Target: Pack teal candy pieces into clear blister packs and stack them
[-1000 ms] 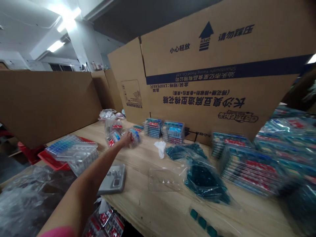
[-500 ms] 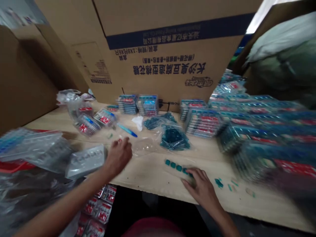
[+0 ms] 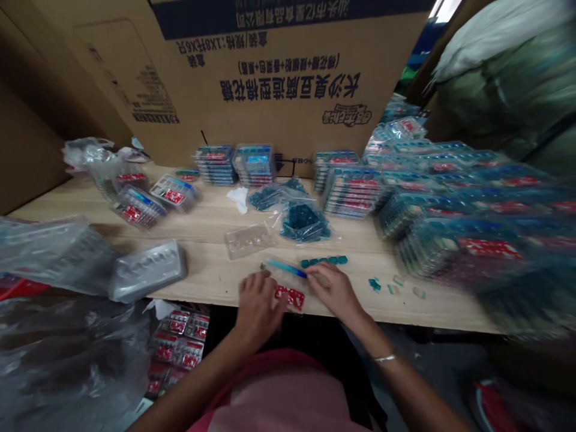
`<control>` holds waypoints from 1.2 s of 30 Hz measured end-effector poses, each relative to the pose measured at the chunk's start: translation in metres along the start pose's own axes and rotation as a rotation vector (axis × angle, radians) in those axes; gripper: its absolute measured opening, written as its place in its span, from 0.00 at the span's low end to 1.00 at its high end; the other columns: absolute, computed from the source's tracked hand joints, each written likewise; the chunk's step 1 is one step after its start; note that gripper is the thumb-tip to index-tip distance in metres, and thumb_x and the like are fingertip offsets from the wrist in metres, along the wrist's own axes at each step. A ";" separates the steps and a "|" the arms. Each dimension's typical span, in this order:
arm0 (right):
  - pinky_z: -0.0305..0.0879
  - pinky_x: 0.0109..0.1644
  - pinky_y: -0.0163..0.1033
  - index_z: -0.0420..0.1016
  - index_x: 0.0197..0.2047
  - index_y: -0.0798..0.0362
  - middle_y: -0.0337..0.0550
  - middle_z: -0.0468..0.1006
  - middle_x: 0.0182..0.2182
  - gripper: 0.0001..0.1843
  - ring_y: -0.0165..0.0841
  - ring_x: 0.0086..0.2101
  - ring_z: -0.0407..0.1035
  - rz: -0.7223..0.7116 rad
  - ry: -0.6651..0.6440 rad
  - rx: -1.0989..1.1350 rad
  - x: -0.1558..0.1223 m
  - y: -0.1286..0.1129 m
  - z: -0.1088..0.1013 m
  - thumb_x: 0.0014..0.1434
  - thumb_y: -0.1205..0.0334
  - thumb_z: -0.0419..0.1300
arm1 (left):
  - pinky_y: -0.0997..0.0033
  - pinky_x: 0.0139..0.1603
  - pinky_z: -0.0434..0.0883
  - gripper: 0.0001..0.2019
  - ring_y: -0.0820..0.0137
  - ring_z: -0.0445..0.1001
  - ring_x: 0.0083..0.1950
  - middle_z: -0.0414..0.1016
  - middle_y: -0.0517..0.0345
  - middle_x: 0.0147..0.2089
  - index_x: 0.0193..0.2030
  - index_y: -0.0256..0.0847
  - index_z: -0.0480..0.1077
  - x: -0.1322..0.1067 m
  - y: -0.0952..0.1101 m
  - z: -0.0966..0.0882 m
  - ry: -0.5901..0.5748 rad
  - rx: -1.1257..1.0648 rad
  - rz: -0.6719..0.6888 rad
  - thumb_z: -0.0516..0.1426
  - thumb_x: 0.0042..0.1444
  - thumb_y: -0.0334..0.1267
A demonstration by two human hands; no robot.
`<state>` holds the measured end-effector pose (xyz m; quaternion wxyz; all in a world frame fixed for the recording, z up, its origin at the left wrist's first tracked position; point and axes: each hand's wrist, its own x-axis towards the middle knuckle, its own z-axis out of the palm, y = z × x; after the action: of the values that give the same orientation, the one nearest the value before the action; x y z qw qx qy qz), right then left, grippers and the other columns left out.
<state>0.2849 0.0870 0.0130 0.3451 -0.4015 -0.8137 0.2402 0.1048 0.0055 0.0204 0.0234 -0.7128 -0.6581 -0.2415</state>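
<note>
Near the table's front edge lies a clear plastic tray [image 3: 282,278], blurred, with a red printed packet [image 3: 291,297] in its front part. My left hand [image 3: 258,303] closes over the tray's left side, its thumb by the packet. A blue pen-like tube [image 3: 284,267] with a dark blue end lies across the tray's far side. The fingertips of my right hand [image 3: 335,289] pinch at that dark end. Just beyond the right hand sits a row of teal pieces [image 3: 324,261]. Another clear tray [image 3: 249,240] lies farther back.
Teal pieces fill a clear bag [image 3: 305,221] mid-table. Filled packs [image 3: 353,191] stand stacked at the back, with many more [image 3: 486,246] at right. Empty trays [image 3: 150,270] lie left. A large carton [image 3: 288,120] closes off the back. Scraps [image 3: 374,284] lie right of my hand.
My left hand has moved right and nearer to me, over the tray with the red packet. The blue tube has come from mid-table to this tray. My right hand has left the teal row.
</note>
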 end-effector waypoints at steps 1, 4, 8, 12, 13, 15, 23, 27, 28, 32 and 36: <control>0.64 0.42 0.39 0.74 0.34 0.52 0.42 0.76 0.31 0.07 0.35 0.37 0.69 -0.003 -0.034 -0.005 0.008 -0.009 0.010 0.58 0.68 0.54 | 0.56 0.48 0.64 0.07 0.57 0.68 0.48 0.70 0.47 0.47 0.37 0.41 0.66 -0.002 -0.013 -0.001 0.033 0.003 -0.057 0.56 0.56 0.42; 0.62 0.42 0.37 0.73 0.30 0.52 0.42 0.76 0.30 0.04 0.34 0.36 0.69 0.006 -0.163 -0.084 0.035 -0.034 0.042 0.55 0.67 0.58 | 0.60 0.44 0.66 0.12 0.60 0.69 0.44 0.70 0.50 0.42 0.42 0.40 0.63 -0.009 -0.042 0.005 0.039 -0.056 -0.142 0.58 0.53 0.42; 0.61 0.41 0.38 0.75 0.29 0.54 0.47 0.78 0.32 0.06 0.37 0.36 0.70 0.086 -0.281 -0.278 0.059 -0.049 0.070 0.55 0.64 0.59 | 0.61 0.43 0.67 0.12 0.61 0.70 0.43 0.70 0.51 0.40 0.41 0.40 0.63 -0.017 -0.047 0.018 0.021 -0.145 -0.150 0.56 0.55 0.44; 0.59 0.37 0.36 0.74 0.27 0.55 0.45 0.77 0.29 0.07 0.34 0.32 0.69 0.095 -0.290 -0.218 0.063 -0.045 0.067 0.53 0.70 0.56 | 0.59 0.45 0.67 0.09 0.60 0.69 0.44 0.71 0.51 0.41 0.37 0.41 0.66 -0.020 -0.040 0.020 0.039 -0.139 -0.178 0.56 0.55 0.44; 0.59 0.36 0.35 0.74 0.26 0.55 0.43 0.77 0.27 0.06 0.33 0.31 0.68 0.099 -0.273 -0.149 0.062 -0.044 0.064 0.52 0.70 0.57 | 0.58 0.45 0.67 0.09 0.60 0.69 0.44 0.71 0.51 0.41 0.36 0.42 0.67 -0.019 -0.040 0.018 0.039 -0.151 -0.193 0.56 0.55 0.44; 0.58 0.32 0.33 0.72 0.26 0.55 0.40 0.75 0.25 0.06 0.30 0.28 0.66 0.116 -0.231 0.042 0.059 -0.041 0.056 0.52 0.68 0.57 | 0.58 0.46 0.67 0.09 0.60 0.70 0.44 0.71 0.51 0.41 0.34 0.42 0.69 -0.016 -0.040 0.015 0.044 -0.217 -0.226 0.58 0.53 0.45; 0.60 0.28 0.30 0.72 0.27 0.55 0.35 0.73 0.21 0.10 0.26 0.24 0.64 0.147 -0.263 0.613 0.036 -0.048 0.044 0.55 0.60 0.56 | 0.68 0.43 0.70 0.12 0.67 0.74 0.38 0.78 0.55 0.36 0.36 0.41 0.76 0.001 -0.028 -0.014 0.006 -1.220 -0.589 0.63 0.45 0.44; 0.61 0.28 0.31 0.74 0.28 0.54 0.37 0.72 0.22 0.07 0.28 0.25 0.66 0.087 -0.112 0.451 0.025 -0.062 0.040 0.55 0.62 0.56 | 0.71 0.40 0.70 0.10 0.71 0.74 0.32 0.79 0.59 0.30 0.31 0.40 0.77 0.001 -0.018 -0.023 0.024 -1.403 -0.682 0.67 0.40 0.40; 0.62 0.29 0.31 0.74 0.28 0.53 0.38 0.73 0.23 0.07 0.28 0.26 0.67 0.063 -0.073 0.409 0.023 -0.065 0.039 0.55 0.63 0.56 | 0.72 0.38 0.70 0.10 0.72 0.73 0.32 0.79 0.59 0.30 0.31 0.40 0.77 0.000 -0.016 -0.023 0.037 -1.427 -0.690 0.67 0.39 0.39; 0.62 0.29 0.32 0.73 0.27 0.52 0.40 0.72 0.23 0.08 0.29 0.26 0.67 0.005 0.024 0.330 0.019 -0.073 0.036 0.55 0.64 0.55 | 0.75 0.35 0.70 0.12 0.75 0.73 0.29 0.79 0.60 0.28 0.30 0.40 0.77 0.000 -0.013 -0.024 0.060 -1.508 -0.750 0.69 0.36 0.39; 0.63 0.29 0.33 0.72 0.27 0.52 0.39 0.73 0.23 0.07 0.29 0.26 0.67 0.094 0.032 0.452 0.017 -0.069 0.039 0.54 0.61 0.56 | 0.74 0.32 0.70 0.14 0.74 0.74 0.27 0.78 0.60 0.25 0.27 0.39 0.76 0.002 -0.012 -0.024 0.057 -1.567 -0.838 0.70 0.31 0.39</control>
<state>0.2139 0.0577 0.0402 0.4273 -0.3552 -0.7142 0.4256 0.0862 0.0007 0.0393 -0.5449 -0.2184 -0.5099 -0.6288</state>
